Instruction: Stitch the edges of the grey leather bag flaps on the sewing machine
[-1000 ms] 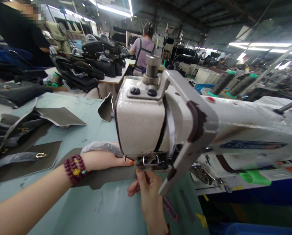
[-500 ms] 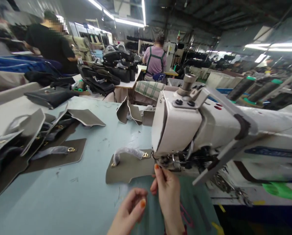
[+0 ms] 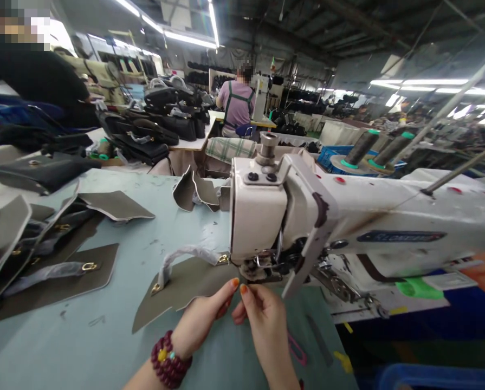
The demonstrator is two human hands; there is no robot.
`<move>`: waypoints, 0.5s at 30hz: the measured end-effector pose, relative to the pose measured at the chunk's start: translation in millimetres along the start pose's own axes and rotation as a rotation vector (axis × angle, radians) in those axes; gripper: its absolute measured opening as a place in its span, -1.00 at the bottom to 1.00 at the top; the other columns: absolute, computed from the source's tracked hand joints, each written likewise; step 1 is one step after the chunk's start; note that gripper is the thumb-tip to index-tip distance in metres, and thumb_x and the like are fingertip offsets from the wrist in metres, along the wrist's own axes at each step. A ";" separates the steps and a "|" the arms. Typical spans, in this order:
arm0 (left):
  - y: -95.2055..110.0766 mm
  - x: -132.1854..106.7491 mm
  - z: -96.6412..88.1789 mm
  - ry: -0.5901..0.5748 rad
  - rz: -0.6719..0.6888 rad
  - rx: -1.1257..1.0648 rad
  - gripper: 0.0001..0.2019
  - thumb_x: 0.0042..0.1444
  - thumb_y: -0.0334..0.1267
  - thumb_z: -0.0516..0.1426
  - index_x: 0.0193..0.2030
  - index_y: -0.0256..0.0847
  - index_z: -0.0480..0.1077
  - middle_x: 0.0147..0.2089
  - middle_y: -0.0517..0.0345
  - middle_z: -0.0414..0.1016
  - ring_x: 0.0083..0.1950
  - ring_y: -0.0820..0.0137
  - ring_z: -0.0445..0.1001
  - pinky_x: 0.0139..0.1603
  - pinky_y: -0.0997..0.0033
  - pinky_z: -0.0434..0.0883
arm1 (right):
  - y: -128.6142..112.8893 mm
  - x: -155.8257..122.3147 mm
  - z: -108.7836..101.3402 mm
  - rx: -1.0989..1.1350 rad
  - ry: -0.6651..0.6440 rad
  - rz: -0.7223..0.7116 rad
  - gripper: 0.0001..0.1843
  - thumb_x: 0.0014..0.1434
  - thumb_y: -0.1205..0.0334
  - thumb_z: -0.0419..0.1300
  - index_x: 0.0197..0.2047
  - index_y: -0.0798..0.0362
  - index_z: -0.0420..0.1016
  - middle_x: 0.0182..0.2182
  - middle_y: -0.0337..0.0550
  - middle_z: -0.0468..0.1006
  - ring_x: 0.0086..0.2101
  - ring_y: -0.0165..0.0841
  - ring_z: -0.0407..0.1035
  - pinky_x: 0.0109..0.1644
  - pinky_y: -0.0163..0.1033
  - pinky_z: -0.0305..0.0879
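Note:
An olive-grey bag panel (image 3: 185, 285) lies on the pale blue table, its right end under the head of a white sewing machine (image 3: 258, 211). Across the panel arches a handle wrapped in clear film (image 3: 189, 251), joined by gold-coloured rings. My left hand (image 3: 204, 317), with a dark red bead bracelet at the wrist, is closed with thumb and fingers on the panel's near edge. Close beside it, thumb tips nearly meeting, my right hand (image 3: 264, 314) is pinched below the needle area. What its fingers hold, if anything, is hidden.
More panels with film-wrapped handles (image 3: 59, 271) are piled at left; other folded pieces (image 3: 204, 189) lie behind. Pink-handled thread snips (image 3: 297, 349) rest right of my hand. Thread cones (image 3: 362, 149) stand behind the machine. Two people work beyond, near stacked black bags (image 3: 177, 116).
My left hand has moved up and right from the bare table to the panel's edge. The panel's left end has swung toward me. The view has shifted right.

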State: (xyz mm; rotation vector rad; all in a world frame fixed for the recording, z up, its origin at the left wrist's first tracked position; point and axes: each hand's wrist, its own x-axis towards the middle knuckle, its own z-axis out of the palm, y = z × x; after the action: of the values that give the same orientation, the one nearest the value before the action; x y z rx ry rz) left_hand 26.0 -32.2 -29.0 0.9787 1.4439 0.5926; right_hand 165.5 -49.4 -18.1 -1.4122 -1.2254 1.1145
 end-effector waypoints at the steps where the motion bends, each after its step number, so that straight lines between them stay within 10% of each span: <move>1: 1.0 0.1 -1.7 -0.012 -0.010 0.043 -0.35 -0.03 0.46 0.01 -0.64 -0.13 0.07 -0.59 0.29 0.00 -0.44 0.40 -0.01 -0.36 0.36 -0.02 | -1.4 -1.2 -0.4 0.035 -0.008 0.021 -0.53 0.30 -0.10 0.10 -0.44 0.11 0.44 -0.63 -0.18 0.50 -0.59 -0.38 0.42 -0.46 -0.39 0.32; 15: 0.6 9.6 -2.4 0.020 0.056 -0.028 -0.45 -0.03 0.34 0.10 -0.60 -0.17 0.26 -0.57 0.21 0.20 -0.45 0.38 0.12 -0.40 0.38 0.17 | -3.4 4.6 5.5 0.102 0.034 0.066 -0.56 0.28 -0.04 0.11 -0.50 0.10 0.43 -0.66 -0.19 0.49 -0.63 -0.40 0.41 -0.49 -0.39 0.33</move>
State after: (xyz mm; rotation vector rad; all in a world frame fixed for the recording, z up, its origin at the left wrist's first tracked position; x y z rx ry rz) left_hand 24.6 -23.5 -33.3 0.9962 1.4254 0.6639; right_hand 160.0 -44.2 -15.9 -1.3969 -1.0900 1.1770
